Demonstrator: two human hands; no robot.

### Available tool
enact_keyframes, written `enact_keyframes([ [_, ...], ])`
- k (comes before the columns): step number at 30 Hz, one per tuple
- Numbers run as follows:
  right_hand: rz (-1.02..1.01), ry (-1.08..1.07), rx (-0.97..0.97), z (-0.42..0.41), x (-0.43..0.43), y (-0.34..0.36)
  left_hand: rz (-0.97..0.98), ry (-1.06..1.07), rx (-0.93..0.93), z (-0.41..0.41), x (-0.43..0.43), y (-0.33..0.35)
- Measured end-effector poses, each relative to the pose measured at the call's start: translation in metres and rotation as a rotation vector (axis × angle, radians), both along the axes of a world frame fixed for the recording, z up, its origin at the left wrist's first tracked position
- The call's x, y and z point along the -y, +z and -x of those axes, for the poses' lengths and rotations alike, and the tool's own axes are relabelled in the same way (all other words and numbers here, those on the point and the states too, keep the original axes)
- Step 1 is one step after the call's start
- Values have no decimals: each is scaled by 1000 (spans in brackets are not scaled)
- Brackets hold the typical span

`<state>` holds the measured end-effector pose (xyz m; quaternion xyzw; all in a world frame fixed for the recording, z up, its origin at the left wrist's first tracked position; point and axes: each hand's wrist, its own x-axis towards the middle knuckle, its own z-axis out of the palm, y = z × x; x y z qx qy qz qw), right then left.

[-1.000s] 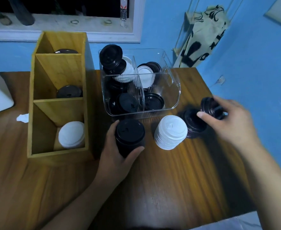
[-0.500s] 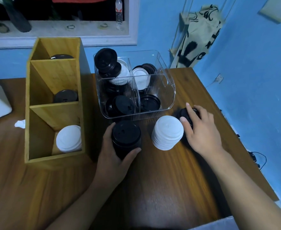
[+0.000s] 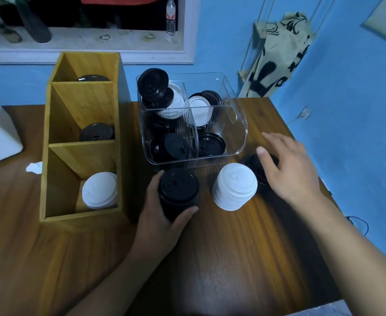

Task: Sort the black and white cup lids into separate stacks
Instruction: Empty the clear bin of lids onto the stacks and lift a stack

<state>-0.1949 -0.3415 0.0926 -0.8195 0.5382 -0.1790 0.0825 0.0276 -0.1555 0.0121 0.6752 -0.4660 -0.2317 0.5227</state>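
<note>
The black lid stack [image 3: 178, 192] stands on the table [image 3: 233, 258] with the left grip [image 3: 162, 222] curled round it, and the white lid stack [image 3: 234, 187] stands just right. The right grip [image 3: 287, 169], fingers spread, thumb-touches a second black stack [image 3: 252, 164] near the table's right edge. Bare wood lies nearer. Beyond, the clear bin [image 3: 239, 133] holds mixed lids [image 3: 176, 147]. The wooden organizer [image 3: 82, 108], left, holds white lids [image 3: 99, 190] nearest and black farther.
</note>
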Motion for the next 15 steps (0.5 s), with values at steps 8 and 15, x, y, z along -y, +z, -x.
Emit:
enact_keyframes([
  [8,-90,394,-127,-108,39,28,-11,-4,-16,0,-1,1],
  [15,-374,416,-584,-151,63,8,-27,5,-21,-1,-1,2],
])
